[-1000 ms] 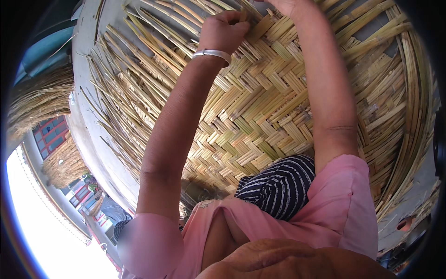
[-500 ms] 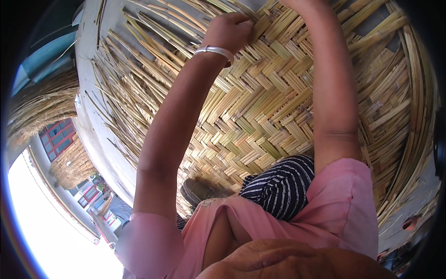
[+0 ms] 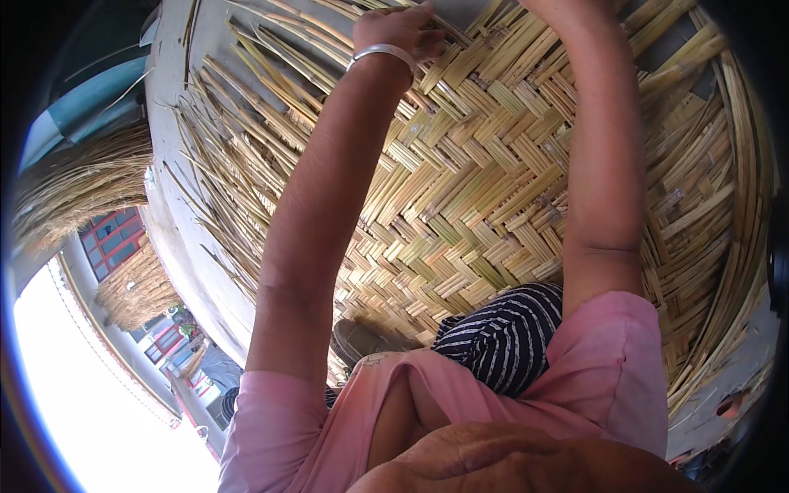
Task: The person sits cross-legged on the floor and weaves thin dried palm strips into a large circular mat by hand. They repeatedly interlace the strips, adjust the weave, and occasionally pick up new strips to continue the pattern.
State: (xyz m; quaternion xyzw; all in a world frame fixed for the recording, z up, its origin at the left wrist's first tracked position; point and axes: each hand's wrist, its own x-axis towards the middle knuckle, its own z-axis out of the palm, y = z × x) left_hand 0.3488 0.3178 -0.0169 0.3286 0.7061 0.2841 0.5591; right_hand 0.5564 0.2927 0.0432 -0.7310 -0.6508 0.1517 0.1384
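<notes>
A large woven reed mat [image 3: 460,185] in a zigzag pattern of flat, straw-coloured splints spreads out in front of me. My left hand [image 3: 399,31], below a silver bangle [image 3: 385,54] on the wrist, is over the mat's far edge. Its fingers stand apart and point to the right, close to the loose splints; I see nothing held in them. My right hand [image 3: 567,8] reaches to the top of the picture, right of the left one. The picture's edge cuts off its fingers, so what they touch is hidden.
Unwoven splint ends [image 3: 238,140] fan out along the mat's left side. Long bent splints [image 3: 731,189] curve along the right. My striped-clothed knee [image 3: 501,337] and a dark shoe [image 3: 357,338] rest on the mat. Straw bundles [image 3: 90,177] stand at the left.
My left hand has moved slightly up and left, and its fingers have gone from closed to apart. The right arm has shifted a little to the right.
</notes>
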